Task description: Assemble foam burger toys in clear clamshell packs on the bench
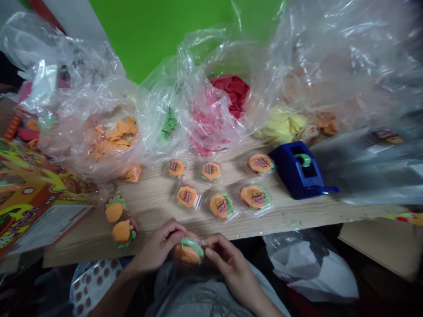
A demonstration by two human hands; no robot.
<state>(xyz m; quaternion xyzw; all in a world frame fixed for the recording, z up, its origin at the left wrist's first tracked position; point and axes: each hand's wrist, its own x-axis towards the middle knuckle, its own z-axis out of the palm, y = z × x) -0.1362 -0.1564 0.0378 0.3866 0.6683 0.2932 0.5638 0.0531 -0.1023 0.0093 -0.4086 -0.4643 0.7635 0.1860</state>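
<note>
A: Pale wooden tabletop (155, 211) here, so what looks risky at its near edge?
B: An orange-and-green burger-shaped gummy (187, 252), just past the edge above the lap, pinched between the left hand (158, 245) and the right hand (228, 259)
A: What could go wrong?
B: Slick clear plastic film (202, 242) could slip from those fingers, dropping the gummy

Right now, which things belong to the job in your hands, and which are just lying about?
Part of the job:
the left hand
the right hand
the burger-shaped piece held between them
the loose burger pieces
the film-wrapped burger pieces

Probably just lying about:
the blue tape dispenser
the printed carton
</note>
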